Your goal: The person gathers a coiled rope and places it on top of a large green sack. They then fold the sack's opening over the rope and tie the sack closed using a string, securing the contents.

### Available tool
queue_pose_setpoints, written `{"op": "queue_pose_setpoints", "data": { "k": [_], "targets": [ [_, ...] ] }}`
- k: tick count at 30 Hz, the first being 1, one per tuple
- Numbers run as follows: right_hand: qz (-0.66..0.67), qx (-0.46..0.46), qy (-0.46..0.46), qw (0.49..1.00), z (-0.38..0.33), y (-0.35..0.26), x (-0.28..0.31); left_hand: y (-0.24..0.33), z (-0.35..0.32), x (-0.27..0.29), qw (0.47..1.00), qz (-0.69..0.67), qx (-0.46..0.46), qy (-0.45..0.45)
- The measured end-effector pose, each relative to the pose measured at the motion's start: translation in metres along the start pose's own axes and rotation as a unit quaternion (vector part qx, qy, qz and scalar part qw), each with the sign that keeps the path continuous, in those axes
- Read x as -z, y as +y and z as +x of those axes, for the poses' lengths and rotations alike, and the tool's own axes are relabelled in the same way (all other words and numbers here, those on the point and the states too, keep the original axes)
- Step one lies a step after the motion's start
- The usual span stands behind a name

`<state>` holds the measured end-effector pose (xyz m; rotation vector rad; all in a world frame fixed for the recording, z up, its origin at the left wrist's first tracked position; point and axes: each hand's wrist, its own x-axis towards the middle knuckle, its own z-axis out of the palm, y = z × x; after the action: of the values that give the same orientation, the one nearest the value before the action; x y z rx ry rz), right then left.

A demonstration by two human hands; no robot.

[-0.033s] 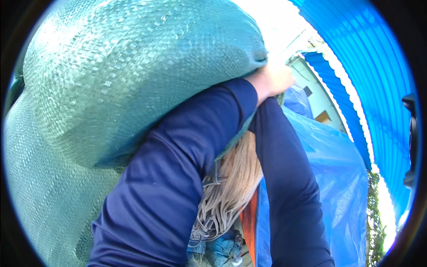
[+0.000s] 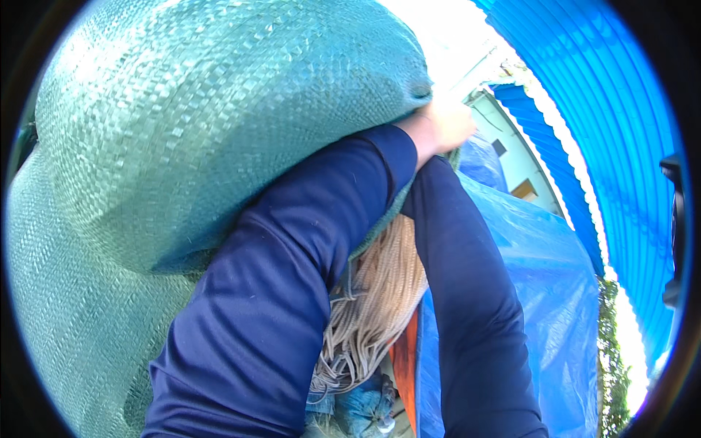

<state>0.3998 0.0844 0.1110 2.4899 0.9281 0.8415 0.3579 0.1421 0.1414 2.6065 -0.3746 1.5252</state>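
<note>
The left hand (image 2: 447, 125), at one o'clock in the head view, is beside the puckered corner of the bulging green sack (image 2: 241, 131), at eleven; its grip cannot be told. The right hand is hidden beyond its sleeve (image 2: 475, 292). Such bulk probably handles best held two-handed, clear of the rope (image 2: 380, 299) at six.

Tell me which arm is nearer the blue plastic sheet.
Right. In view, the right arm overlaps the left part of the blue plastic sheet; the left arm lies farther left, overlapping the upper green sack.
</note>
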Motion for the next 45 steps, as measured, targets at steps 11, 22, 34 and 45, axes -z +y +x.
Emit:
{"op": "queue_pose_setpoints", "data": {
  "k": [11,22,34,45],
  "targets": [
    [-0.011,-0.030,-0.036,0.999,-0.014,0.002,0.003,-0.030,0.014,0.002,0.995,-0.005,0.043,-0.088],
    [0.010,-0.028,-0.032,0.999,-0.018,0.019,0.013,0.026,-0.003,0.048,0.990,0.023,-0.109,-0.091],
    [0.043,-0.036,-0.034,0.998,0.005,-0.002,0.019,-0.029,-0.016,0.013,0.978,0.169,-0.013,-0.123],
    [0.046,-0.026,-0.041,0.998,-0.002,0.008,0.022,-0.016,-0.022,0.033,0.986,0.037,-0.026,-0.160]
  ]
}}
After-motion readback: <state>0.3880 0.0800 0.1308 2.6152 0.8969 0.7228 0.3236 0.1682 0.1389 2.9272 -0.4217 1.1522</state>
